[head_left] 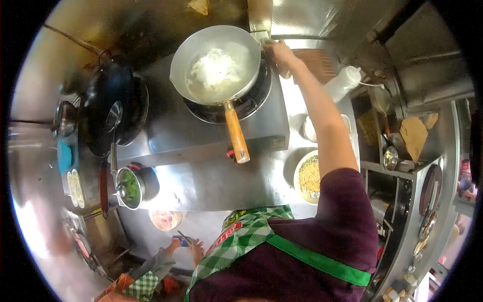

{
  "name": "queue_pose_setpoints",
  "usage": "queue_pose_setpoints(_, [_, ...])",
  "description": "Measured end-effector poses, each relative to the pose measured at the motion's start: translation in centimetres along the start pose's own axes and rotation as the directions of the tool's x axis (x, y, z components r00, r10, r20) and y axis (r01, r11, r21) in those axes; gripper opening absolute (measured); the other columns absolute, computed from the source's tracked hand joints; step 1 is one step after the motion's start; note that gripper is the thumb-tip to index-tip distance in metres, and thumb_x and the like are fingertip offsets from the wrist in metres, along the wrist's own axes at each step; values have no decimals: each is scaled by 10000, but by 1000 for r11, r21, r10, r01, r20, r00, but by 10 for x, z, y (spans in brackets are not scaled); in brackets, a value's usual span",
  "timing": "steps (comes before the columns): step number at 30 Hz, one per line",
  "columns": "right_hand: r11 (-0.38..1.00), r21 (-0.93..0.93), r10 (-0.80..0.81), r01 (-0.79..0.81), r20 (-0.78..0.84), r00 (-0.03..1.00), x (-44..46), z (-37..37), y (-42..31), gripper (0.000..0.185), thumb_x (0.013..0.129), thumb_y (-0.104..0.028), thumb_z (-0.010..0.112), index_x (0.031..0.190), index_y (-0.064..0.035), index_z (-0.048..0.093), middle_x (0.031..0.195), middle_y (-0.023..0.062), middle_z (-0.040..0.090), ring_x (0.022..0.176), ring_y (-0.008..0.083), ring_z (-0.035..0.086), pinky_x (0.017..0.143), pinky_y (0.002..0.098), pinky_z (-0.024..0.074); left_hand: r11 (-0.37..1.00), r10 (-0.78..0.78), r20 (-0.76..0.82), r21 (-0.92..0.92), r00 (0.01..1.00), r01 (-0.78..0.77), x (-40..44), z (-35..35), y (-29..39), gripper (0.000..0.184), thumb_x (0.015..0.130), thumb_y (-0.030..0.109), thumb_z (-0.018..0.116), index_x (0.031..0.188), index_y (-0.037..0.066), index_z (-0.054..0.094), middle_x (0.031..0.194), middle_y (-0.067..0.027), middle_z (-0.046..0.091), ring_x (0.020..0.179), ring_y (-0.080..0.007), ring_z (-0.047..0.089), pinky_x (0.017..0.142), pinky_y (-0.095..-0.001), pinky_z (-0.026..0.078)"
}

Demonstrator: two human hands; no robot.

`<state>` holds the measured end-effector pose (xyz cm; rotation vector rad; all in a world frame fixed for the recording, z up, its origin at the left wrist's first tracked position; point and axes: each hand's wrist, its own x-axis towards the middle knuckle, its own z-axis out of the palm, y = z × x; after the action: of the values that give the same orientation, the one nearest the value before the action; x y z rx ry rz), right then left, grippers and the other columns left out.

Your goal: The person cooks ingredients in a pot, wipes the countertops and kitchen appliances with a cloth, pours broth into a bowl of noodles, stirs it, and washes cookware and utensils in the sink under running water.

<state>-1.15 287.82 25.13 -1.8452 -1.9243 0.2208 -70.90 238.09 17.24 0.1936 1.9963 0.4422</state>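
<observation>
My right arm stretches forward, and my right hand (279, 54) is closed at the far right rim of a silver pan (182, 61). What its fingers hold, if anything, is hidden. White, lumpy food (215, 68) lies in clear liquid in the pan. The wooden handle (235, 132) points back towards me, untouched. Under the pan, a round black cooking plate (201, 113) shows at its lower edge. To the right of my hand lies a brown slatted board (314, 61). I cannot find my left hand; the small hands at lower left appear to be a co-worker's.
A black wok (95, 116) with a ladle (114, 117) stands left. Nearer are a pot of green leaves (132, 190) and a bowl of pale pink food (165, 220). Right are a white squeeze bottle (344, 82) and a yellowish bowl (308, 178). A co-worker's hand (197, 250) is low left.
</observation>
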Motion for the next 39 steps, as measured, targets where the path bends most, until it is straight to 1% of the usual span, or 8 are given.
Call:
queue_pose_setpoints(4, [996, -91, -19, 19, -5, 1000, 60, 15, 14, 371, 748, -85, 502, 1091, -207, 573, 1226, 27, 452, 985, 311, 443, 841, 349, 422, 972, -15, 8, -234, 1000, 17, 27, -15, -70, 513, 805, 443, 510, 1086, 14, 497, 886, -113, 578, 698, -173, 577, 466, -280, 421])
queue_pose_setpoints(14, [961, -265, -50, 79, 116, 992, 46, -20, 23, 402, 691, -45, 557, 1080, -144, 569, 1174, 71, 473, 902, 319, 488, 804, 359, 444, 994, 76, 54, 76, 996, -80, 12, -2, -46, 437, 832, 358, 483, 1098, 11, 475, 927, -117, 575, 736, -200, 591, 523, -296, 451])
queue_pose_setpoints(23, [854, 436, 267, -282, 98, 959, -64, -84, 9, 238, 767, -169, 542, 955, -41, 610, 746, 152, 620, 706, 266, 592, 669, 334, 446, 979, 152, 184, 109, 971, -174, 71, -9, -61, 372, 857, 282, 458, 1109, 9, 455, 964, -121, 572, 770, -225, 603, 575, -310, 479])
queue_pose_setpoints(25, [984, 175, 53, -41, -61, 997, -84, -64, 10, 335, 780, -270, 569, 1038, -56, 574, 1015, 182, 567, 907, 297, 557, 797, 360, 434, 973, 184, 235, 96, 954, -211, 81, -8, -63, 358, 862, 265, 452, 1111, 8, 451, 973, -121, 571, 777, -231, 606, 587, -314, 485])
queue_pose_setpoints(27, [988, -36, 153, -149, 223, 963, -104, -41, 11, 445, 777, -273, 565, 1172, -87, 476, 1141, 182, 484, 1030, 346, 472, 897, 393, 380, 973, 230, 232, -34, 945, -228, 81, -1, -58, 312, 866, 236, 433, 1088, 20, 463, 918, -108, 595, 771, -229, 618, 549, -284, 480])
queue_pose_setpoints(29, [983, -182, 104, -21, 461, 882, -112, 14, 57, 651, 677, -311, 650, 1243, -119, 392, 1228, 169, 404, 1037, 377, 461, 867, 421, 406, 565, 535, 287, 578, 794, -589, 65, 2, -39, 377, 865, 334, 419, 1069, 24, 492, 765, -116, 605, 539, -153, 547, 408, -240, 396])
queue_pose_setpoints(31, [966, -187, 244, -178, 430, 869, -121, 19, 43, 656, 621, -282, 684, 1195, -102, 422, 1261, 175, 353, 1074, 374, 429, 873, 418, 404, 993, 51, 89, 98, 995, -59, 58, 14, -22, 413, 857, 378, 424, 1060, 28, 507, 723, -118, 604, 436, -112, 468, 365, -229, 348])
queue_pose_setpoints(39, [958, -275, 173, -75, 353, 919, -122, 52, 26, 599, 602, -158, 659, 1133, -44, 407, 1206, 184, 393, 1079, 359, 430, 882, 386, 407, 979, 148, 98, 126, 984, -159, 56, 19, -28, 440, 861, 394, 415, 1059, 15, 520, 795, -132, 618, 467, -123, 492, 410, -221, 369])
